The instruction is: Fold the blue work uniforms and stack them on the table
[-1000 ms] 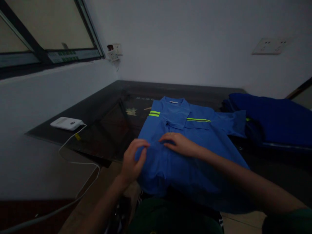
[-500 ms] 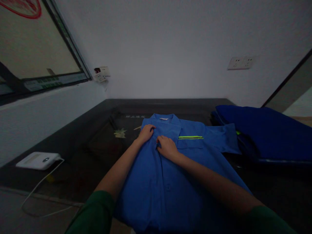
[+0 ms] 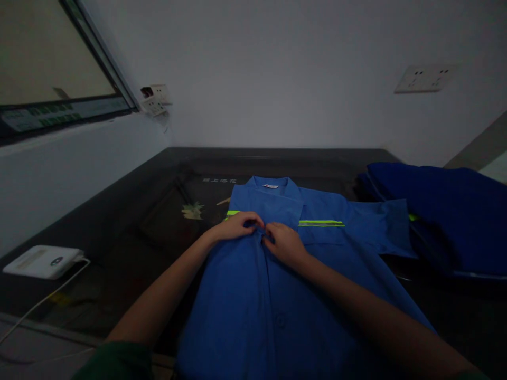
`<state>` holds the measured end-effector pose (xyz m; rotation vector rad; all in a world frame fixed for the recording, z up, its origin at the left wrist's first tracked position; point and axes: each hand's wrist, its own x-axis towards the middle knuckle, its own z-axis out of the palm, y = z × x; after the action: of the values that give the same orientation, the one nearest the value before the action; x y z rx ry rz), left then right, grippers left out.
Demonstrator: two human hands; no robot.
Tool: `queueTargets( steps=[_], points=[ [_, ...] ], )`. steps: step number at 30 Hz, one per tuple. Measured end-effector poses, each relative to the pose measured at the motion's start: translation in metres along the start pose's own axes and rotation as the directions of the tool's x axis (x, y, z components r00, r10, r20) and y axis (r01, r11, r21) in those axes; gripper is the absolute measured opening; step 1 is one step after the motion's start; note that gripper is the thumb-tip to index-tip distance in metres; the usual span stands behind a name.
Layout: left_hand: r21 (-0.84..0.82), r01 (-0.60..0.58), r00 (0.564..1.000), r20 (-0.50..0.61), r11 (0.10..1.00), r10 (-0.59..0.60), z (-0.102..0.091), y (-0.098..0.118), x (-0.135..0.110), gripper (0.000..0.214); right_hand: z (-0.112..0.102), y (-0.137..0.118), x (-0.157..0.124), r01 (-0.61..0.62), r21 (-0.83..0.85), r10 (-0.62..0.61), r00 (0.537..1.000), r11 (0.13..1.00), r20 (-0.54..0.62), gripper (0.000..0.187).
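Note:
A blue short-sleeved work shirt (image 3: 237, 295) lies front up on the dark table, its collar toward the wall and yellow-green stripes across the chest. At the front placket, my left hand (image 3: 240, 225) pinches the cloth edge between thumb and fingers. Close beside it, my right hand (image 3: 285, 243) is also closed on the placket, fingertips nearly meeting those of the left. Whatever button lies between the fingertips is hidden. Lower on the front a button (image 3: 280, 321) shows. The shirt's right-side sleeve (image 3: 390, 224) stretches out toward a dark blue pile.
Folded dark blue cloth (image 3: 467, 216) is piled at the right of the table (image 3: 134, 227). A white device (image 3: 43, 261) with a cable lies near the left edge. Sockets (image 3: 425, 78) sit on the back wall, and a window is at upper left.
My left hand has moved from the upper chest down and right to the placket, uncovering a yellow-green stripe. My right hand stays at the placket. The view has shifted slightly.

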<state>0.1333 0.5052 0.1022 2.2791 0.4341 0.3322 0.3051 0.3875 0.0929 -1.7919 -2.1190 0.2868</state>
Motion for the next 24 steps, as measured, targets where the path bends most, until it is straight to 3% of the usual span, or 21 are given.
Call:
queueTargets(
  steps=[4, 10, 17, 24],
  points=[
    [-0.054, -0.027, 0.995, 0.097, 0.998, 0.032, 0.002, -0.001, -0.012, 0.029, 0.004, 0.001, 0.003, 0.015, 0.050, -0.012, 0.998, 0.999, -0.054, 0.008],
    [-0.022, -0.022, 0.999, 0.046, 1.000, 0.023, 0.007, -0.005, -0.009, 0.014, 0.003, 0.001, 0.003, 0.061, 0.107, -0.058, 0.998, 0.992, -0.029, 0.009],
    [-0.010, 0.007, 0.999, 0.040, 1.000, -0.006, 0.008, -0.003, -0.010, 0.012, -0.011, 0.007, -0.024, 0.142, -0.075, -0.142, 0.990, 0.987, 0.016, 0.020],
    [0.019, -0.015, 1.000, 0.016, 1.000, 0.015, 0.007, 0.001, -0.010, 0.012, 0.000, 0.001, -0.021, 0.242, -0.224, -0.248, 0.969, 0.944, 0.004, 0.022]
  ],
)
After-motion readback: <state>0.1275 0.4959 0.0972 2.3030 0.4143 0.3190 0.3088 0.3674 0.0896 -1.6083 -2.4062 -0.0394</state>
